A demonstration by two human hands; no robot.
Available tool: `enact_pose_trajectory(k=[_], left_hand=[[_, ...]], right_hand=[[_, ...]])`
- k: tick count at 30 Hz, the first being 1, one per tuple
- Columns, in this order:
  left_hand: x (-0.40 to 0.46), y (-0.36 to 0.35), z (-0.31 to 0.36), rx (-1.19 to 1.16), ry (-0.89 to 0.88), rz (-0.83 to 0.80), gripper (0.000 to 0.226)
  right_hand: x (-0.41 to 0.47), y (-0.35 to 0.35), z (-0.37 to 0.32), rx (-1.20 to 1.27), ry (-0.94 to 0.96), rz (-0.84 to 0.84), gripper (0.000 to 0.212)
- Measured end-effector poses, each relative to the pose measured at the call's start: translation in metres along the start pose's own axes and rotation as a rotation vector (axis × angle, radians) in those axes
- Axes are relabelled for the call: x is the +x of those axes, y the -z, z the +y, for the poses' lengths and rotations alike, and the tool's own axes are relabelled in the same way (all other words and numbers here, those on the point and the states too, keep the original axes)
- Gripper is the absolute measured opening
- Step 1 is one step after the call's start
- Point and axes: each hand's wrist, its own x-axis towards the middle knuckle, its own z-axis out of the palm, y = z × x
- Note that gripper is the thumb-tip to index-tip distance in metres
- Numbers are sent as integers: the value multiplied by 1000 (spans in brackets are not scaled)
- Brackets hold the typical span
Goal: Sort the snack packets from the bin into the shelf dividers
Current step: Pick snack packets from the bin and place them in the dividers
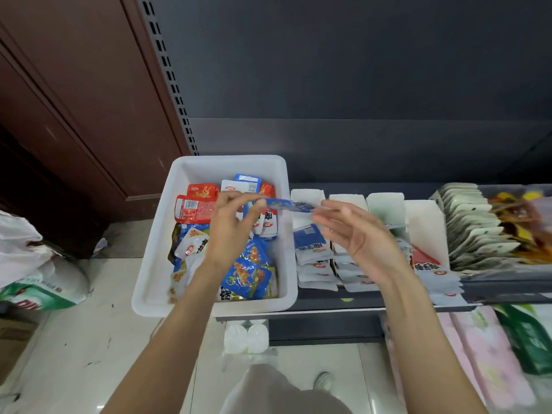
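Left hand [230,222] first: thumb and fingertips pinch the near end of a blue packet [288,204], and that is the only firm grip on show. The packet runs almost level, long axis left to right, stretching out over the right rim of the white bin [155,264] toward the shelf. Its far end reaches the fingertips of the right hand [355,231], which hangs there with fingers straight and loosely spread, palm turned inward. It looks like the tips touch the packet's edge, but motion blur hides whether they actually pinch it, so call it a relaxed, unclosed hand. So the packet lies to the right of the gripping fingers and points straight at the white dividers [385,204], and the right hand is the nearer one to those slots. Directly beneath the packet's far end sits the first divider lane, with blue-and-white packets [310,243] already stacked in it; my read is that this lane is the target, though the packet's print is too smeared to match. Back in the bin, red packets [194,204] and more blue ones [248,276] lie heaped, so plenty of sorting remains. Further right, a row of pale pouches [469,228] fills the next section of shelf.
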Motion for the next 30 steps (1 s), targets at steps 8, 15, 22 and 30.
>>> enact_pose_trajectory(k=[8, 15, 22, 30], left_hand=[[8, -57, 14, -83, 2, -242, 8], [21, -69, -9, 248, -383, -231, 14], [11, -68, -32, 456, -468, -294, 16], [-17, -19, -42, 359, -286, -341, 25]], right_hand=[[3, 29, -8, -338, 294, 463, 24], [-3, 42, 5, -610, 368, 354, 13], [14, 38, 44, -1417, 501, 213, 12], [10, 23, 41, -1504, 406, 77, 28]])
